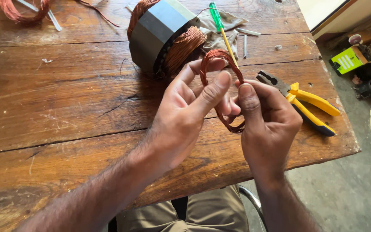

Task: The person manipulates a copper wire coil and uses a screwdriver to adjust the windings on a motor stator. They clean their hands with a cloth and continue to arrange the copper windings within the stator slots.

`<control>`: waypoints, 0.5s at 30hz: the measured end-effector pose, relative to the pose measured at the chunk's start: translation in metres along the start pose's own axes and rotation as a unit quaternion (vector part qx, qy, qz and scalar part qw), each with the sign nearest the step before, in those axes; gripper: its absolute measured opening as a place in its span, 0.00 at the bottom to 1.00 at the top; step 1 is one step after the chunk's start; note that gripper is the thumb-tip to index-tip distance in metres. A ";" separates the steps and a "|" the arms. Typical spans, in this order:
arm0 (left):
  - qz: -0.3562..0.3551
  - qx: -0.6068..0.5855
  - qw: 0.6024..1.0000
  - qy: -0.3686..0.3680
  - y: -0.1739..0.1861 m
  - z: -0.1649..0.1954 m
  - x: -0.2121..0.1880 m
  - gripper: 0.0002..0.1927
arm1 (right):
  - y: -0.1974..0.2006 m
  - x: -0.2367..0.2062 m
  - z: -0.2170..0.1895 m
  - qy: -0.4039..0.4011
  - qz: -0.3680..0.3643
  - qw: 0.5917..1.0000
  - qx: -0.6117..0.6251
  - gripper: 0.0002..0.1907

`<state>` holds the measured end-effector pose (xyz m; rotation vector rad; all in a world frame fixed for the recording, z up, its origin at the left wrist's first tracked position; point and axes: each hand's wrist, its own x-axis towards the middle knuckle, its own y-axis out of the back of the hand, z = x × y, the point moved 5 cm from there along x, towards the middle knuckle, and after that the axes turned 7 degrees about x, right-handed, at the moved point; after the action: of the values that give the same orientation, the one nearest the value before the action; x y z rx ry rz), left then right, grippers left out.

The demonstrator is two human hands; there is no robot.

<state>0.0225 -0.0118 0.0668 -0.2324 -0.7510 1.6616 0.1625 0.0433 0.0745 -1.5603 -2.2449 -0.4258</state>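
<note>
Worn wooden table bearing a motor stator with copper windings at far centre; yellow-handled pliers lie to the right. Left hand and right hand, both closed in a pinch, hold a copper wire coil above the near edge. Turns should stay bundled and unkinked; the right hand's grip point is apparently on the loop's right side.
</note>
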 end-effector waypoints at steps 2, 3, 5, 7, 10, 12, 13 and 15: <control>-0.012 -0.023 0.999 0.018 0.001 -0.005 0.001 0.21 | 0.001 0.003 0.004 -0.033 -0.002 0.999 0.015 0.10; -0.018 -0.034 0.999 0.027 0.002 -0.007 0.001 0.19 | 0.001 0.004 0.005 -0.050 -0.004 0.998 0.024 0.11; 0.020 -0.054 0.998 0.022 0.008 -0.009 0.003 0.17 | -0.003 0.006 0.010 -0.122 -0.053 0.982 0.132 0.17; 0.045 -0.065 0.997 0.020 0.012 -0.008 0.004 0.16 | -0.007 0.006 0.014 -0.198 -0.095 0.950 0.220 0.23; 0.066 -0.071 0.995 0.026 0.017 -0.005 0.006 0.16 | -0.007 0.004 0.019 -0.316 -0.125 0.880 0.331 0.27; 0.088 -0.084 0.992 0.038 0.020 -0.004 0.008 0.15 | -0.006 -0.001 0.023 -0.391 -0.114 0.815 0.413 0.27; 0.079 -0.085 0.993 0.032 0.021 -0.001 0.009 0.13 | -0.004 -0.002 0.023 -0.383 -0.091 0.789 0.472 0.25; 0.063 -0.087 0.994 0.023 0.022 0.003 0.009 0.11 | -0.002 -0.006 0.025 -0.363 -0.043 0.725 0.584 0.21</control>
<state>0.0010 -0.0052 0.0589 -0.4470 -0.8631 1.7038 0.1597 0.0489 0.0498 -0.8941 -2.1610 1.5666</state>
